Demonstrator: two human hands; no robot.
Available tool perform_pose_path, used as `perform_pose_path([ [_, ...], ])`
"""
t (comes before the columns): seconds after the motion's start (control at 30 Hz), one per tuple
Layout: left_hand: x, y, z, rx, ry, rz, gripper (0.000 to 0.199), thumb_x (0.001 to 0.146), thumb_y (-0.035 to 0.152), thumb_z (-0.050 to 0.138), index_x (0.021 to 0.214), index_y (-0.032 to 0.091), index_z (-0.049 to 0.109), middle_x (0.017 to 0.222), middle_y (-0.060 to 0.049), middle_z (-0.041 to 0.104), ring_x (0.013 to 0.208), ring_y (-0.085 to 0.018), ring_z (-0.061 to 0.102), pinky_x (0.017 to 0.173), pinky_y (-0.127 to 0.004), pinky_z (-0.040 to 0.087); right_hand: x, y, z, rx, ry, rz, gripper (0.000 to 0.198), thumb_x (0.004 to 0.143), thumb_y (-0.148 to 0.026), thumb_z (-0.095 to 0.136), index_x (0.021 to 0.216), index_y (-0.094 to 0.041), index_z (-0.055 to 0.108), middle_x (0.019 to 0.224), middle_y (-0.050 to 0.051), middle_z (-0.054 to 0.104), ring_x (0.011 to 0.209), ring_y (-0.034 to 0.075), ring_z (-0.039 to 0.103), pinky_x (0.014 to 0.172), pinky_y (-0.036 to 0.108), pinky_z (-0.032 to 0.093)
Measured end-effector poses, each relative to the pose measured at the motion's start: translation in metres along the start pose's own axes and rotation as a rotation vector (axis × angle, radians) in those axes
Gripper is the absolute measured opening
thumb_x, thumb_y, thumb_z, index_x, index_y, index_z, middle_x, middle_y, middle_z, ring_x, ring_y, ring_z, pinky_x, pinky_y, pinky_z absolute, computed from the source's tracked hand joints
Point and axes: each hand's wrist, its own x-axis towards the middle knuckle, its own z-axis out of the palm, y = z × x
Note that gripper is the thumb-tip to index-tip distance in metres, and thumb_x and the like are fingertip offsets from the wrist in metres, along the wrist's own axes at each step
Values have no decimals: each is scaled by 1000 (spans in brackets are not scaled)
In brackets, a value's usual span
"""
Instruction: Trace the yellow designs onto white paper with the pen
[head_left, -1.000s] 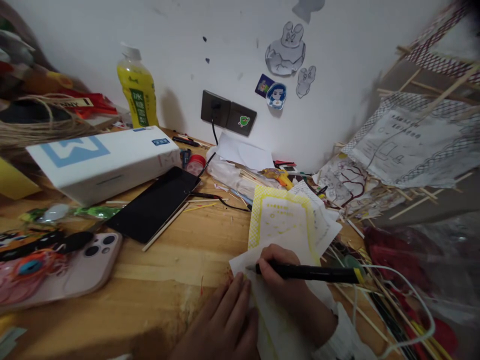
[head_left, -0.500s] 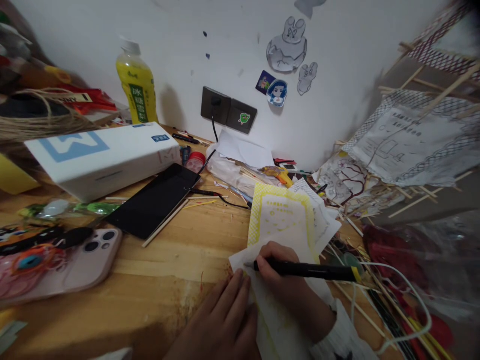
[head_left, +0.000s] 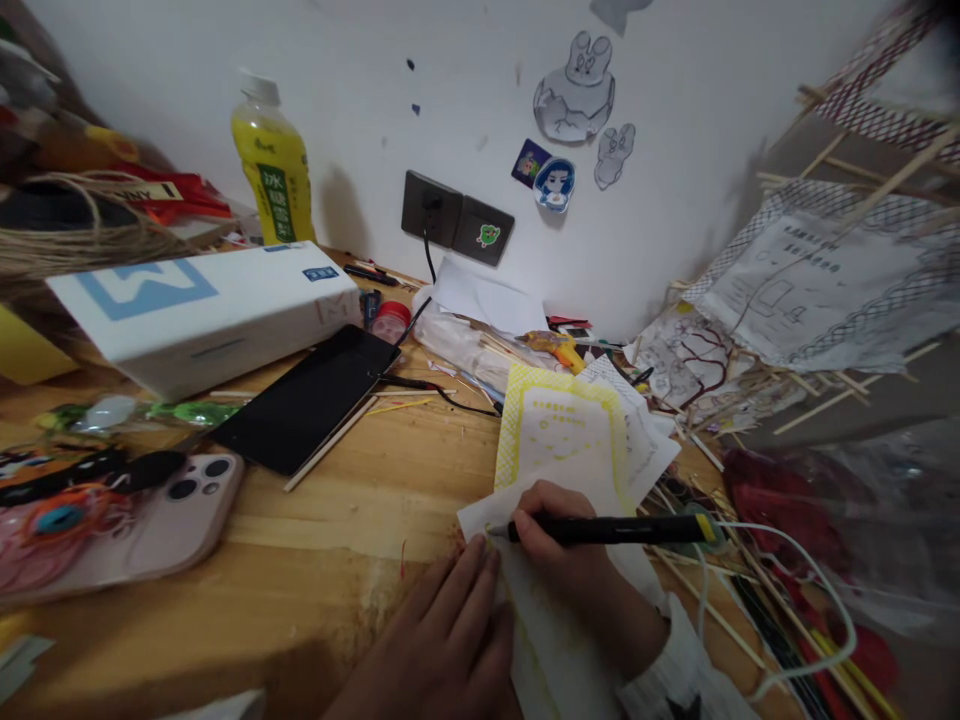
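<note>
My right hand (head_left: pixel 562 545) is closed around a black marker with a yellow end (head_left: pixel 637 529). Its tip touches the upper left corner of a white sheet of paper (head_left: pixel 547 640), where a small yellow mark shows. My left hand (head_left: pixel 450 630) lies flat with its fingers stretched out, the fingertips on the left edge of that sheet. Yellow lines run along the sheet, partly hidden by my right hand and forearm. Just beyond lies another paper (head_left: pixel 562 425) with a yellow patterned border and yellow writing, partly overlapped by the white sheet.
A black tablet (head_left: pixel 307 400), a white box (head_left: pixel 202 315) and a pink phone (head_left: pixel 172 520) lie to the left. Behind the box stands a yellow drink bottle (head_left: pixel 271 165). A yellow glue gun (head_left: pixel 555 347) rests near the wall. At right are thin sticks and a white cable (head_left: pixel 825 575).
The marker's rear end has tilted slightly upward while its tip stays at the sheet's corner. A small yellow mark now shows by the tip. My left hand has hardly moved.
</note>
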Motion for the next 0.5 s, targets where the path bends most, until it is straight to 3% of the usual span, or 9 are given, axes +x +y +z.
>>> perform_pose_path([
  [0.5,1,-1,-1,-10,-18,3,28,96,36,47,109,16,62,123,-13,63,123,-29,52,105,-41,32,-1,1,0,-23,18,-22,22,75,-24,51,52,-20,48,49,-3,51,47,11,45,47,22,34],
])
